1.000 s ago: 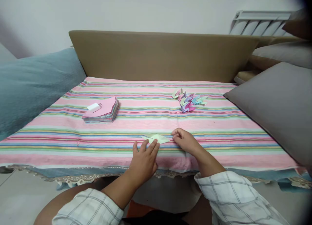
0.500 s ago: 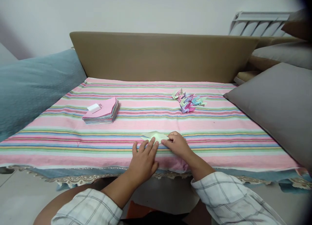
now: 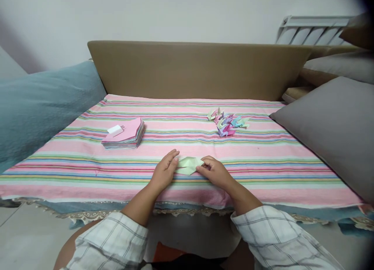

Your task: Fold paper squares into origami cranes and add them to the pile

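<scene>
A pale green folded paper (image 3: 188,165) lies low over the striped cloth between my two hands, with a slit running in from its left side. My right hand (image 3: 214,170) pinches its right tip between thumb and fingers. At the other end, my left hand (image 3: 165,170) has its thumb and fingers closed around the left points, which are hidden by the hand. Farther back on the right sits a cluster of small folded paper cranes (image 3: 228,124) in several colours.
A stack of coloured paper (image 3: 125,135) stands at the left, a white plug adapter (image 3: 115,130) on top. The striped cloth (image 3: 175,141) covers the seat. A blue cushion (image 3: 52,102) flanks the left, a grey cushion (image 3: 327,126) the right, and a brown backrest (image 3: 198,71) the rear.
My left hand has gone from pressing flat on the paper's middle to gripping its left end. The paper's front is now uncovered. My right hand stays at the right tip.
</scene>
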Motion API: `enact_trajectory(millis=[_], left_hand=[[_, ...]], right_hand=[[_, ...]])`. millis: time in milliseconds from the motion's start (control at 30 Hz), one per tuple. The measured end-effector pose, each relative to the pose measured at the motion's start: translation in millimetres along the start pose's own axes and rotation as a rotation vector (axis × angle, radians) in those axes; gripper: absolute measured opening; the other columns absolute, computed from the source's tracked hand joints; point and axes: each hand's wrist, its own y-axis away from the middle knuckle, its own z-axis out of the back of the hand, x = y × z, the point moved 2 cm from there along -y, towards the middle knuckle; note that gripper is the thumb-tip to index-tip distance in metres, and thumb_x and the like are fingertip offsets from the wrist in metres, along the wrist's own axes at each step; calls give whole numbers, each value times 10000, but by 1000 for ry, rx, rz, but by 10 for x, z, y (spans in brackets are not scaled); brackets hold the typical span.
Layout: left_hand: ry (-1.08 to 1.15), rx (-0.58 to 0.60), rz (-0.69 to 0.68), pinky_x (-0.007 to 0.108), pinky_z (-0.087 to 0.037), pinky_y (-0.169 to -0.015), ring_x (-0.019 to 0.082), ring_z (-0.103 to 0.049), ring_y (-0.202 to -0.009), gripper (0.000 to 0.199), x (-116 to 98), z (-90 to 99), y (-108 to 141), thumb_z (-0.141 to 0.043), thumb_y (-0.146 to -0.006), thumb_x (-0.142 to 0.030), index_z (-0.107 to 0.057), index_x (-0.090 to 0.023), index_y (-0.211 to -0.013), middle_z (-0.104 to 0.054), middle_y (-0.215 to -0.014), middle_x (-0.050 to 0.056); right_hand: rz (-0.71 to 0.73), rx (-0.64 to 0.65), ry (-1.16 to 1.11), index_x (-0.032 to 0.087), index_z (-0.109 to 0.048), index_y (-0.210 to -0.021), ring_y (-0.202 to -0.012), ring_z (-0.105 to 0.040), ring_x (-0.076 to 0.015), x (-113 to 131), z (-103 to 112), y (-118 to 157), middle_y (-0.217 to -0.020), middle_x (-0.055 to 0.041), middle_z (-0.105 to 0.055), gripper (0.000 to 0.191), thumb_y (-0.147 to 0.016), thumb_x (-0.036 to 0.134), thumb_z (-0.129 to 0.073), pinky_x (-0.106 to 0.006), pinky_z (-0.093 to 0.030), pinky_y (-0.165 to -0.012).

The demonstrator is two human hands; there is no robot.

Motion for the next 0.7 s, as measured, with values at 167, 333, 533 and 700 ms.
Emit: enact_trajectory(millis=[167,333,533,700], left_hand=[[293,92,180,354,-412,-944,219,-553,-1097,494,15,-44,-89,-473,-812,-506,-598,-174,-1156,-613,-1199,83],[448,229,309,295,-469,-710,180,-618,-788,520,-8,-100,-88,-614,-700,-533,-649,-131,-1026,-690,-973,94],[317,309,165,278,-448,-738,178,-611,-793,391,-51,-132,-68,-623,-718,-462,-703,-147,-935,-708,-872,53],[140,245,169,235,-395,-567,132,-538,-588,338,-60,-176,-51,-599,-717,-450,-697,-131,-774,-641,-637,6]], right_hand=[[93,55,-74,191,-603,-776,-777,-541,-149,50,32,1,-855,-28,-566,122,-769,306,-563,-255,-424,-714],[-97,10,-266,195,-548,-788,-566,-472,-107,-22,-55,-8,-634,36,-507,165,-749,354,-553,-229,-397,-563],[-188,-21,-548,185,-544,-805,-602,-511,-113,-32,-195,-38,-666,24,-547,239,-703,395,-591,-246,-428,-596],[-188,-60,-592,180,-561,-794,-646,-544,-123,-29,-241,-42,-694,8,-588,274,-651,393,-657,-255,-442,-628]])
